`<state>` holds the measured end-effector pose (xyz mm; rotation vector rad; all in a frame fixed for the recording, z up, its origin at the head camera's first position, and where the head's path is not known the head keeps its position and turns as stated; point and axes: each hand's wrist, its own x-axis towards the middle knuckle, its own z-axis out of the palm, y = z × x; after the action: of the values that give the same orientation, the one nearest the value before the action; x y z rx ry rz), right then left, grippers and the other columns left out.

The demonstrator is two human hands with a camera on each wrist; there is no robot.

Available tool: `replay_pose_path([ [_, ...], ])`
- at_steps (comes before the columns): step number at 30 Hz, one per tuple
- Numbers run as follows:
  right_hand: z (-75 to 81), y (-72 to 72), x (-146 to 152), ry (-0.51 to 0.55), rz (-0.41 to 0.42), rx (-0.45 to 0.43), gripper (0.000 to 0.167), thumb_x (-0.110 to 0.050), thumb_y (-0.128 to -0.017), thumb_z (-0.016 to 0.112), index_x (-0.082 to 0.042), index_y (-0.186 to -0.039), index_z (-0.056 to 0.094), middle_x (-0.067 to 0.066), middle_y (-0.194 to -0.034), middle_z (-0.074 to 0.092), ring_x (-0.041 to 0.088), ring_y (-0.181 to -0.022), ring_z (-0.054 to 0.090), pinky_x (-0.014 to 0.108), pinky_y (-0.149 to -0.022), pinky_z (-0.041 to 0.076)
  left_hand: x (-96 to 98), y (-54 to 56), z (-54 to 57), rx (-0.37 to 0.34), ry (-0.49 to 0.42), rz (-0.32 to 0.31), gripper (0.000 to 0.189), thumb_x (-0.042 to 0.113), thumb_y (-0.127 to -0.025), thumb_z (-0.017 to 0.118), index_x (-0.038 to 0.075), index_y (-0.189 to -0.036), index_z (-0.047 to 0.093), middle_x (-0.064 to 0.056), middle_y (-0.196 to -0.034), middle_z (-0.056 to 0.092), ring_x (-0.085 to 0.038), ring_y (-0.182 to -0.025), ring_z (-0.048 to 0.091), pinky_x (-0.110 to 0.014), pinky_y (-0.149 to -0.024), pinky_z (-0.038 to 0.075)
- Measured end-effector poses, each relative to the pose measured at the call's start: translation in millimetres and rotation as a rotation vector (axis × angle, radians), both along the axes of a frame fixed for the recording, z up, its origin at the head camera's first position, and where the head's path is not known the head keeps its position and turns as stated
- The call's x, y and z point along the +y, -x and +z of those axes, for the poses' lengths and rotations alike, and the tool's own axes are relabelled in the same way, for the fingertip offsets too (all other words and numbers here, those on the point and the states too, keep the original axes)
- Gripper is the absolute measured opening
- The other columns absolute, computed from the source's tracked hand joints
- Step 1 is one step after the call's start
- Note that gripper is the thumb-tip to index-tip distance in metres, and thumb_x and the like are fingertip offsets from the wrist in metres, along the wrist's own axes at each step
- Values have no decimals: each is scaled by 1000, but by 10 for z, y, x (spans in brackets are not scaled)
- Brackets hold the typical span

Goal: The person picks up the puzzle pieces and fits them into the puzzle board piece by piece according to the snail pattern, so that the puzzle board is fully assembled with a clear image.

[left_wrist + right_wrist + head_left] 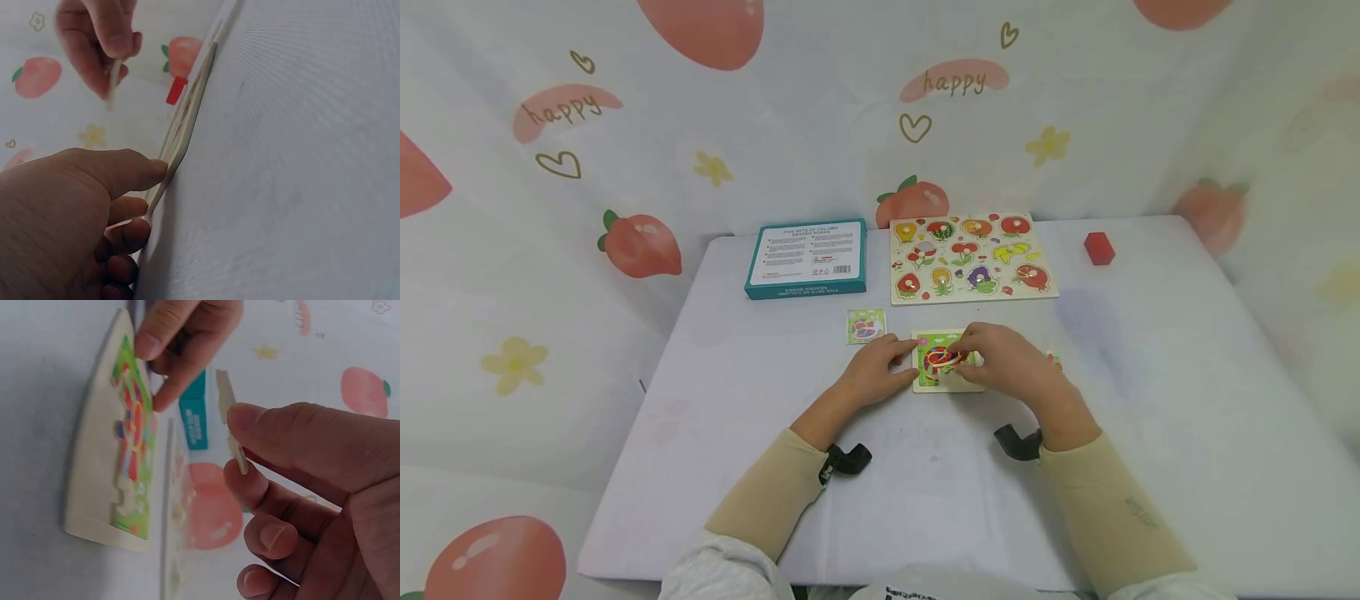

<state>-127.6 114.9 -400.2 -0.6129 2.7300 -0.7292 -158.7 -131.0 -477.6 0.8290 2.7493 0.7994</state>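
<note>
A small square wooden jigsaw board (951, 387) with a green and red picture lies on the table. My left hand (872, 371) holds its left side, thumb and index finger at the edge, the other fingers curled below. Over the board, my right hand (1006, 358) pinches a thin wooden puzzle piece (238, 453) between thumb and index finger. That piece is raised above the board in the right wrist view, its printed face turned away. Bare wood shows in the lower part of the board's picture. A small picture card (866, 327) lies beyond my left hand.
At the back stand a teal-edged box (808, 258) and a large fruit peg puzzle (973, 296). A red block (1099, 248) sits at the back right. Partly hidden behind my right wrist is a small colourful piece (1055, 361). A printed cloth (820, 108) hangs behind the table.
</note>
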Motion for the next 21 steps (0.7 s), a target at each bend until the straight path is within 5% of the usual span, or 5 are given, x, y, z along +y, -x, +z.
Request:
replay_pose_path([
  [7,-145,14,-57,-38,46,-11,23,-15,-91,78,-10,-113,80,3,-104,66,21,-94,59,43,-92,51,-9,8,-8,5,-5,-3,51,30,-96,73,11,-142,62,-1,-85,48,-16,-79,45,-31,-70,35],
  [21,-346,44,-96,-100,113,35,17,-16,-89,82,-8,-104,83,1,-95,66,17,-82,57,35,-80,51,-6,2,-5,-3,-21,0,51,30,-96,73,11,-142,62,-1,-85,48,-16,-79,44,-31,-70,34],
])
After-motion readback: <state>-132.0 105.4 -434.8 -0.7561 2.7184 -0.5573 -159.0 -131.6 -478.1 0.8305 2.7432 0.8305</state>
